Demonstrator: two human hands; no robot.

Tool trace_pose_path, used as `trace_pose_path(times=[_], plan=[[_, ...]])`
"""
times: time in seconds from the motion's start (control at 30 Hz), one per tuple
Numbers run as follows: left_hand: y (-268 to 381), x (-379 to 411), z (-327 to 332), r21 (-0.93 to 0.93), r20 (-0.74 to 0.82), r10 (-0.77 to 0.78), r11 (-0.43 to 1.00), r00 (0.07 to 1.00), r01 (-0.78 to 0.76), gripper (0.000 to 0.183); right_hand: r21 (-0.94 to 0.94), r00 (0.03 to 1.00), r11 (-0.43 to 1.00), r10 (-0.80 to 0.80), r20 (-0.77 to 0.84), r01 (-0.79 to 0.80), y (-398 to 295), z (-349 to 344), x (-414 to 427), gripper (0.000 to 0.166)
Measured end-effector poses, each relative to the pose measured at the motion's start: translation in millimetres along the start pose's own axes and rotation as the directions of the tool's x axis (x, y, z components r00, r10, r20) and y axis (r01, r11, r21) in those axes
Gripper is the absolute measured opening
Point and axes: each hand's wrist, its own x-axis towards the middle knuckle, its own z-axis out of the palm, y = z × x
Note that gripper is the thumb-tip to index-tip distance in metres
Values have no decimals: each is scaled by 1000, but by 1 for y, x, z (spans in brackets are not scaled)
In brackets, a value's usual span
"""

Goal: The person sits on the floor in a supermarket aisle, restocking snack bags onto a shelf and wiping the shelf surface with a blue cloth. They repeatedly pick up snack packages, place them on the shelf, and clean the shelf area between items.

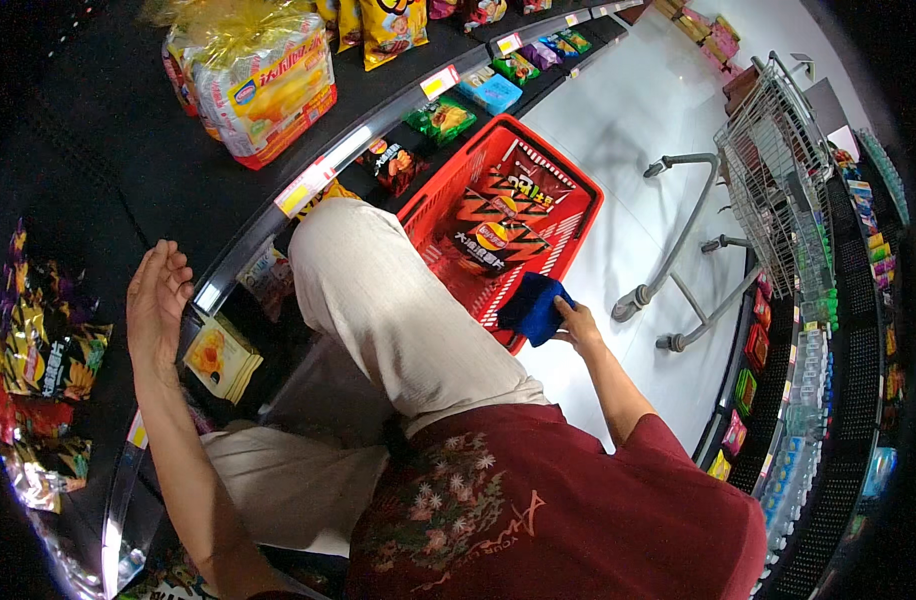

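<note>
A folded dark blue cloth (533,309) is in my right hand (575,327), with the thumb on top of it. The cloth is over the near end of a red plastic shopping basket (596,196) on the floor. Inside the basket lie dark potato chip bags (488,244) with red zigzag stripes and a round logo. My left hand (157,296) holds nothing and hovers over the black shelf (75,161), fingers loosely curved. Close beside it, a yellow snack pack (221,358) lies on the lower shelf. More shiny chip bags (49,360) stand at the far left.
My bent knee (353,232) is between the shelf and the basket. A wrapped multipack of snacks (270,90) sits on the upper shelf, above a shelf edge (360,139) with price tags. Across the pale floor (578,112) stands a metal shopping cart (777,165); stocked shelves line the right.
</note>
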Motion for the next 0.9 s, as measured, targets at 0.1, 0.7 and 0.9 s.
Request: trace_pose_path(times=[0.1,0.7,0.9], plan=[[-1,2,-1,23,-6,-5,1000,1000,5,23,-276,966,947,-213,-148,167,-5,-9,13,38],[4,-5,13,130,-108,28,991,994,-14,22,-847,708,233,-673,215,478,-90,103,97,29],[6,-4,18,175,-98,7,985,995,11,21,-823,664,214,-708,240,526,-75,98,99,18]])
